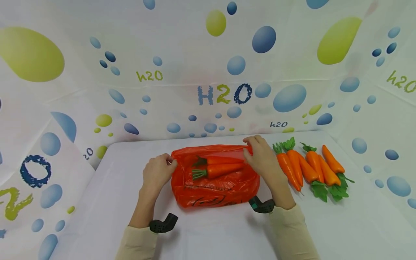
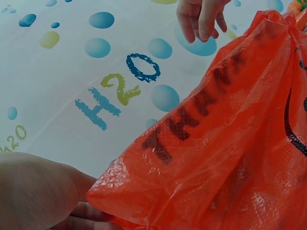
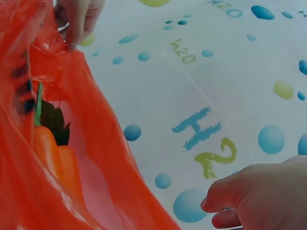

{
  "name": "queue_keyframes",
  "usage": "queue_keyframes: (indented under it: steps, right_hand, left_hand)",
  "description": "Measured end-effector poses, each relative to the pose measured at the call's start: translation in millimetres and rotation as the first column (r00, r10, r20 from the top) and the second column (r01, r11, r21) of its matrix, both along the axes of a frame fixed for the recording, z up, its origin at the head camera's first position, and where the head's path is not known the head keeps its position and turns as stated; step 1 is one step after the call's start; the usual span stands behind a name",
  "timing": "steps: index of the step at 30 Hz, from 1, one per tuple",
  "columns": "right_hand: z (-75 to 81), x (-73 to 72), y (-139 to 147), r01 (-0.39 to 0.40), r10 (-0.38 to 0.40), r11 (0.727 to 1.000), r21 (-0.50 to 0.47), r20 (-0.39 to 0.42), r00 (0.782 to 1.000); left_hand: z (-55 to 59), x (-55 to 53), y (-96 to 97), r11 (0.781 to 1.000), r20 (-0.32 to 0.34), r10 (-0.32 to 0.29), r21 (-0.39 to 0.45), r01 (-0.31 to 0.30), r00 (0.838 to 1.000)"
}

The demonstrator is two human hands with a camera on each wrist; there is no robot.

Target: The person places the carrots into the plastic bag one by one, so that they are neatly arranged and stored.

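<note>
Bag (image 1: 214, 191) lies lengthwise, roughly parallel to the table's far edge (image 1: 139, 143), left corner pinched in my left hand (image 1: 158, 170), and I have my right hand (image 1: 261, 157) loose-fingered by its right corner, nearer the carrots (image 1: 313, 162) toward the right edge.

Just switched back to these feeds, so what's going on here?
A person is at a white table with an open red plastic bag. The left hand pinches the bag's left edge; the right hand is by its right edge, fingers apart from the plastic. Two carrots show inside the bag. More carrots lie loose on the table to the right.
</note>
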State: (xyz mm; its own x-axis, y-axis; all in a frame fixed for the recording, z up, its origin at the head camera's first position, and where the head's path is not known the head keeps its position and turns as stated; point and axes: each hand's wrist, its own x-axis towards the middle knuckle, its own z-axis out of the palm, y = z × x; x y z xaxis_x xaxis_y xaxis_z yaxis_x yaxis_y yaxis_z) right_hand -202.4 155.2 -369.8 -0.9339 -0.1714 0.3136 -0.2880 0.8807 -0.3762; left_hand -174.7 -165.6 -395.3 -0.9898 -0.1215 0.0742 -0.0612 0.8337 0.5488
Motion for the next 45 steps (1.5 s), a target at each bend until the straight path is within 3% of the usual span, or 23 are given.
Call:
queue_keyframes:
  steps: [9,15,21,45]
  right_hand:
    - [-0.3,-3.5,15.4,0.073,-0.075,0.996,-0.052,-0.033,0.997]
    - [0.1,-7.5,25.2,0.159,-0.158,0.986,-0.048,0.020,0.987]
    - [-5.2,-9.9,36.2,0.203,-0.202,0.979,-0.029,0.024,0.979]
    - [-22.0,-16.3,54.2,0.294,-0.303,0.953,0.072,0.186,0.935]
  left_hand:
    - [2.4,-1.6,0.5,1.000,-0.017,-0.004,-0.022,0.004,1.000]
    - [4.4,-1.7,1.2,0.999,-0.026,-0.002,-0.032,0.001,1.000]
    - [4.0,-2.4,1.0,0.999,-0.037,-0.003,-0.036,0.001,0.999]
    - [0.8,0.3,-0.1,1.000,-0.012,0.014,-0.012,-0.014,1.000]
